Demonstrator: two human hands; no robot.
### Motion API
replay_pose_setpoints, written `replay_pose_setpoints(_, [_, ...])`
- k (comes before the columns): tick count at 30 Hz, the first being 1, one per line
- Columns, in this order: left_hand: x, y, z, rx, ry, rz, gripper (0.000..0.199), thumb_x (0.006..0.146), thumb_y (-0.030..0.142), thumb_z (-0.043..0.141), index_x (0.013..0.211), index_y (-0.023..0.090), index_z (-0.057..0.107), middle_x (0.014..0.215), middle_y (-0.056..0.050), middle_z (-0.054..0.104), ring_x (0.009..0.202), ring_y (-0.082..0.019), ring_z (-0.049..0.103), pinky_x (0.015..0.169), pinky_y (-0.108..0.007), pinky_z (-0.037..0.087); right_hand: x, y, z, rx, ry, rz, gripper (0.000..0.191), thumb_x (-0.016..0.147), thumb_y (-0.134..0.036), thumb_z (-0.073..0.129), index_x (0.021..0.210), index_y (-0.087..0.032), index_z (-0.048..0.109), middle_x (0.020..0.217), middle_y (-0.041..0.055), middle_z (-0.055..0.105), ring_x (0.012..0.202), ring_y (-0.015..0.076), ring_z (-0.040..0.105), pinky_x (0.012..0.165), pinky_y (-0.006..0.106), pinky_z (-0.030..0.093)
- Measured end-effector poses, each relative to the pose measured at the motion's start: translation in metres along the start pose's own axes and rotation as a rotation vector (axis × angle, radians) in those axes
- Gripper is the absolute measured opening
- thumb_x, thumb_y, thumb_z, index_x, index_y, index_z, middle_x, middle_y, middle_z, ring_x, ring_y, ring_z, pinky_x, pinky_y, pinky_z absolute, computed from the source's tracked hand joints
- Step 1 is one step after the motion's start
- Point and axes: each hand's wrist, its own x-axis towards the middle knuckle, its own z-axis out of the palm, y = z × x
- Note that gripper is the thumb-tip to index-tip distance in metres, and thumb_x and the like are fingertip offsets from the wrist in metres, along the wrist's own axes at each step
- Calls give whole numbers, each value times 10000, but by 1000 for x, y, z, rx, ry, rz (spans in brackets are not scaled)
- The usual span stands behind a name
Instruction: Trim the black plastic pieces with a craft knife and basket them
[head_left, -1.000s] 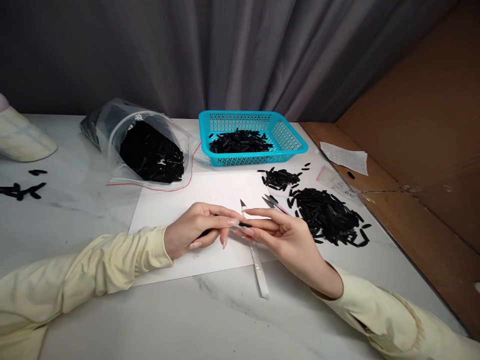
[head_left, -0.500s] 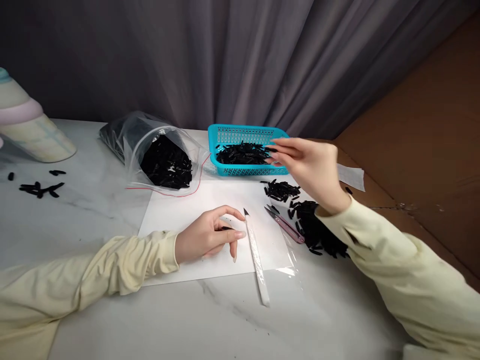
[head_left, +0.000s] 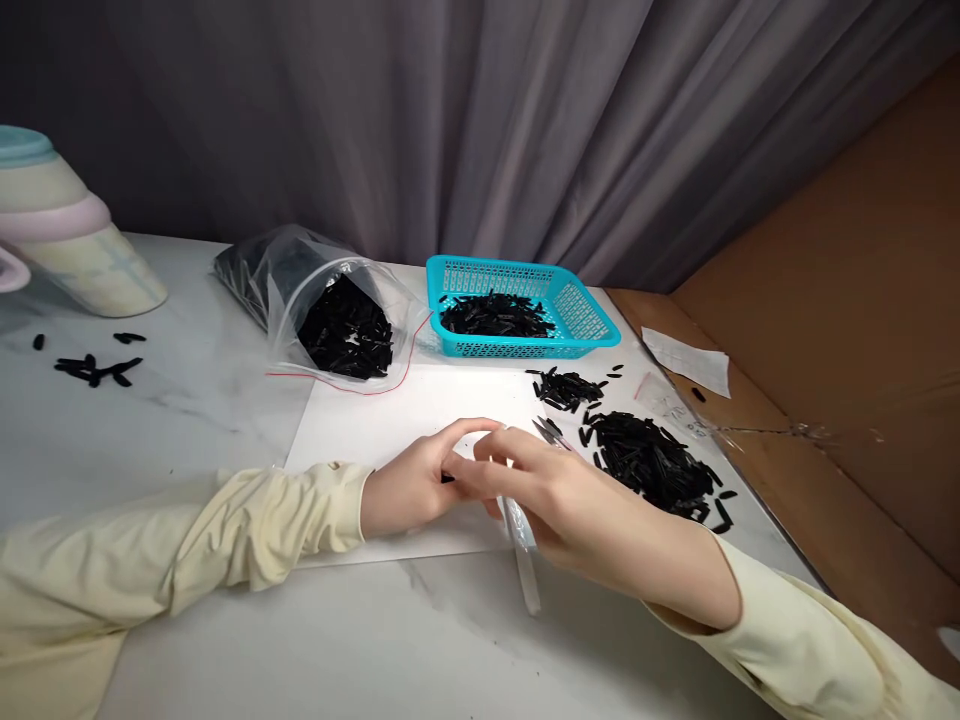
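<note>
One broad pale surface (head_left: 300, 640) carries everything, and on it lies a white sheet (head_left: 360, 420), probably there so that dark pieces show clearly against it. From the hands, the clear bag (head_left: 279, 320) rests on its side at eleven o'clock, its mouth turned toward the person, which seems to keep the black pieces (head_left: 349, 335) inside easy to reach. The blue basket (head_left: 525, 349) stands at twelve to one o'clock, its low walls likely stopping its pieces from scattering. The right hand (head_left: 547, 490) arches over the left hand (head_left: 409, 485) above the sheet; the left is loosely curled, the right's fingers bent across it. A larger pile (head_left: 660, 465) sits at three o'clock, a smaller pile (head_left: 568, 389) at two, apparently kept apart as separate lots. A white-handled tool (head_left: 527, 575) runs toward five o'clock, partly under the right hand, and snips (head_left: 551, 433) lie at two, both seemingly within reach. Smallest, a dark sliver (head_left: 448, 478) shows between the hands; I cannot tell which grips it.
</note>
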Motion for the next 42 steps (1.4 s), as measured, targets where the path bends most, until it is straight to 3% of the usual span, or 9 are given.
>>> replay_pose_setpoints(3, [-1,-4,-2,5,-38,-53,628,799,272,614,1338,169,308,749,-39,689,764,-178,650,631,-246,466,4,6,-4,-59,-181,-64,635,643,75,456,1232,-158,491,984,82,592,733,151,576,517,215,418])
replay_pose_setpoints(6, [-3,-4,-3,-21,-114,-146,645,804,328,609,1355,192,303,726,-35,690,446,-96,538,388,-189,333,7,13,-7,67,-215,-117,565,636,74,483,1158,-136,537,1004,84,607,813,170,583,555,216,442])
replay_pose_setpoints(10, [-4,3,-3,-43,-153,-188,597,796,345,616,1317,191,368,615,12,660,298,-26,260,301,-176,195,0,20,5,356,-42,-98,233,809,0,461,932,-146,594,832,46,668,738,129,608,637,219,484])
replay_pose_setpoints(14, [-3,13,-4,-39,-162,-246,584,733,353,680,1244,202,442,644,23,664,281,-19,275,266,-157,198,-17,19,21,600,224,173,99,807,-93,563,860,-154,620,766,31,677,643,111,640,628,223,525])
replay_pose_setpoints(17, [-2,16,-6,-29,-199,-284,509,748,349,662,1192,183,476,666,10,676,264,-9,284,267,-148,200,-27,16,28,936,360,381,47,755,-145,648,793,-150,621,709,24,663,617,129,665,600,238,559])
replay_pose_setpoints(22, [0,14,-7,0,-230,-278,336,799,347,599,1060,142,553,639,-19,685,255,-6,297,282,-144,211,-31,14,36,1279,458,473,140,675,-141,728,668,-150,588,682,25,679,591,159,681,575,269,582])
replay_pose_setpoints(27, [1,13,-5,-11,-244,-268,317,813,405,562,954,121,572,618,-40,689,244,-9,286,290,-155,211,-30,10,45,1013,624,410,208,709,-144,695,579,-165,534,629,13,658,535,147,659,517,241,561])
replay_pose_setpoints(36, [-3,11,-4,-76,-152,-253,311,824,306,555,1012,78,652,649,-85,703,247,-3,298,300,-169,190,-34,11,54,292,717,195,198,758,-94,648,644,-171,505,579,-4,607,500,97,567,456,192,451])
replay_pose_setpoints(42, [-3,11,-4,-96,-96,-272,221,824,253,557,892,86,684,626,-77,696,252,1,299,290,-159,186,-34,13,57,230,664,250,127,789,-180,644,720,-169,538,591,-8,617,486,83,548,456,176,428])
